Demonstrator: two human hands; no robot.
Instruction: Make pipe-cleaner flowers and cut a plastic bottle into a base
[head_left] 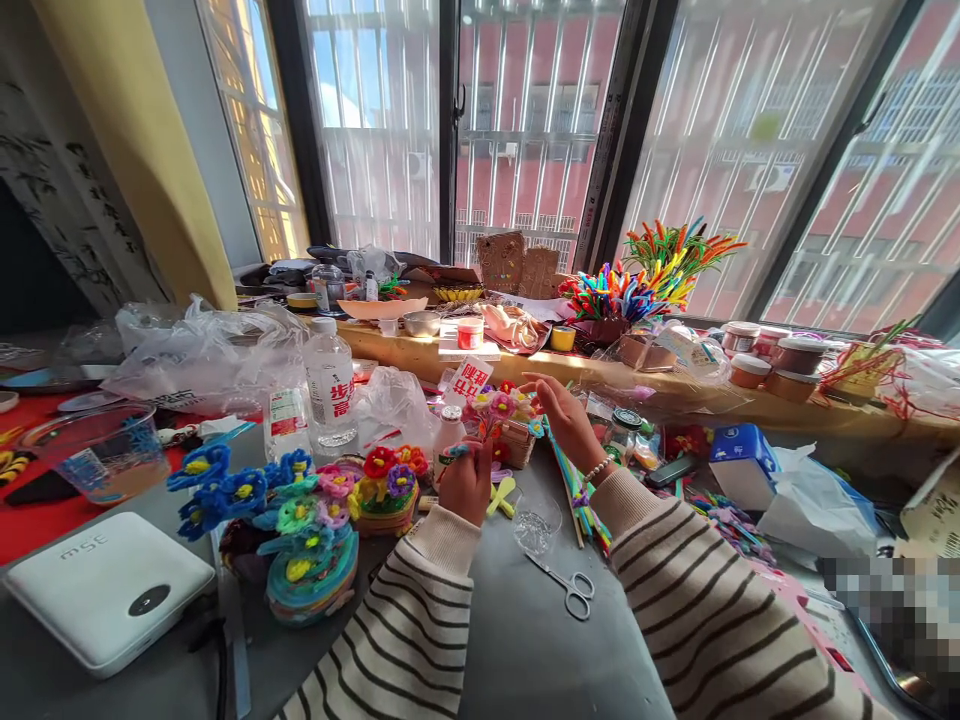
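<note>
My left hand [465, 482] is closed around the stems of a small bunch of fuzzy pipe-cleaner flowers [499, 405], pink and other colours, held upright. Just to the right of the bunch is my right hand [566, 425], its fingers stretched toward the blooms; whether they touch a petal I cannot tell. Small scissors [571, 588] lie on the grey table below the hands, beside a clear round dish [536, 525]. A yellow-green pipe-cleaner piece [501, 497] rests near my left hand. Pipe-cleaner stems [576, 490] lie under my right wrist.
Finished flower pots [311, 575] stand at left, near a white device [109, 590] and a plastic cup [112, 460]. Behind are a water bottle [328, 385] and plastic bags [210, 350]. A blue tissue pack [742, 460] sits at right. Colourful pipe cleaners [622, 295] crowd the windowsill.
</note>
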